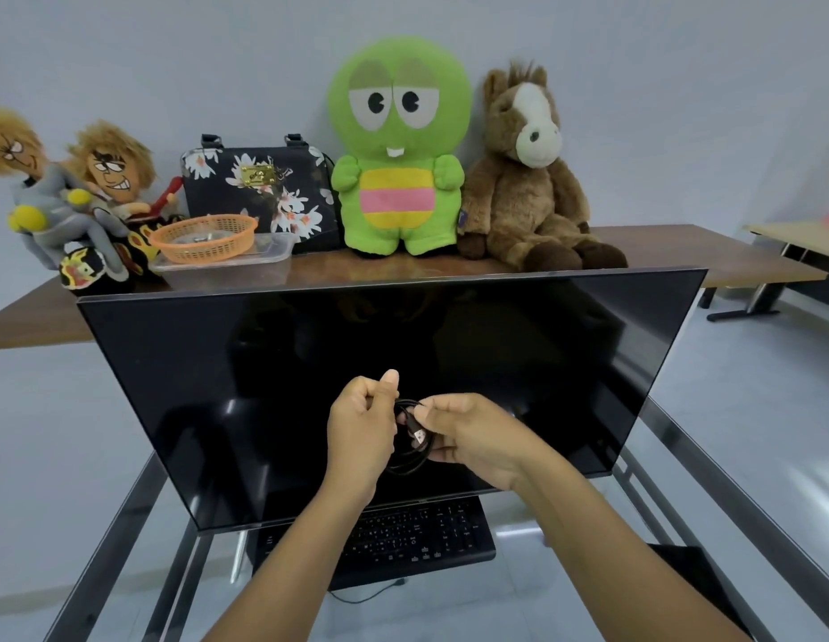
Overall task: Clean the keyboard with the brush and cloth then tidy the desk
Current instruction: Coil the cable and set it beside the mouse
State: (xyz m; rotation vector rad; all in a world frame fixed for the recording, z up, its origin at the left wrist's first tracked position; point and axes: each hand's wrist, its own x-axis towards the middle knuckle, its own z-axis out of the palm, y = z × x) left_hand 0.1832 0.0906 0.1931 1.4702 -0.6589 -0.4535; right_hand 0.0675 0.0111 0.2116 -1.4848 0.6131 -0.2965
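Both hands, left hand and right hand, hold a coiled black cable mid-frame, fingers pinching its loops, likely bundling it to tidy the bench.

A: What blocks a reach forward?
B: The wide black flat monitor stands upright across the glass-topped metal-framed desk, overhanging the black keyboard.
A: Any free room?
B: Bare glass lies at both sides of the monitor.
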